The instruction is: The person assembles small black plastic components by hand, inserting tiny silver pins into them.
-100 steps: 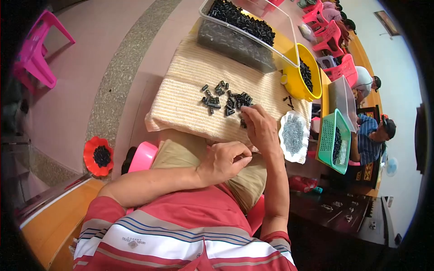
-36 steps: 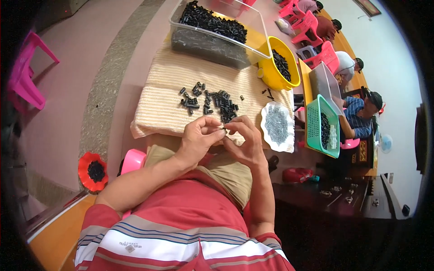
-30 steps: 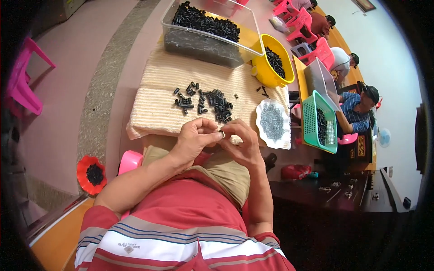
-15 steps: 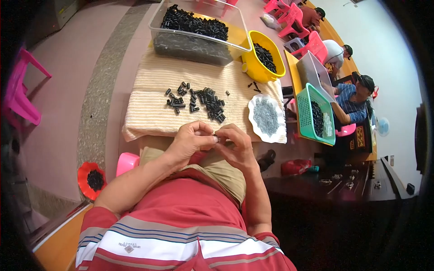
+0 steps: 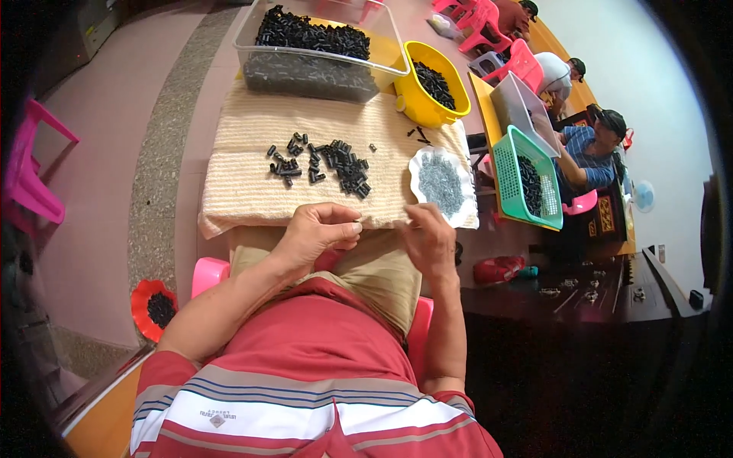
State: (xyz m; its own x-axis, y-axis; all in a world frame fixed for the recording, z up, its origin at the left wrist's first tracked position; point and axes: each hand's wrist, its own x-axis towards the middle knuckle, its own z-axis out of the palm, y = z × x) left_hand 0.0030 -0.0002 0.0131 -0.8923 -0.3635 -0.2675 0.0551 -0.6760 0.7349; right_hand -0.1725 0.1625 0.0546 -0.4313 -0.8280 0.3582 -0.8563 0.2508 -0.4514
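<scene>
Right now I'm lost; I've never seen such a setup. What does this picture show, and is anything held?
No machine here, only a bare left hand and right hand. A head-worn camera looks down, its wide lens bending straight edges. On the striped cloth lie loose black cylinders and a scalloped white dish of greyish bits. Behind stand a clear bin and yellow tub of black pieces. The left hand is pinched; anything in it is too small to make out. The right hand is blurred near the dish; its grip is unclear.

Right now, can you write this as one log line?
left hand: pinched, contents unclear | right hand: near white dish | black pieces: on striped cloth
</scene>
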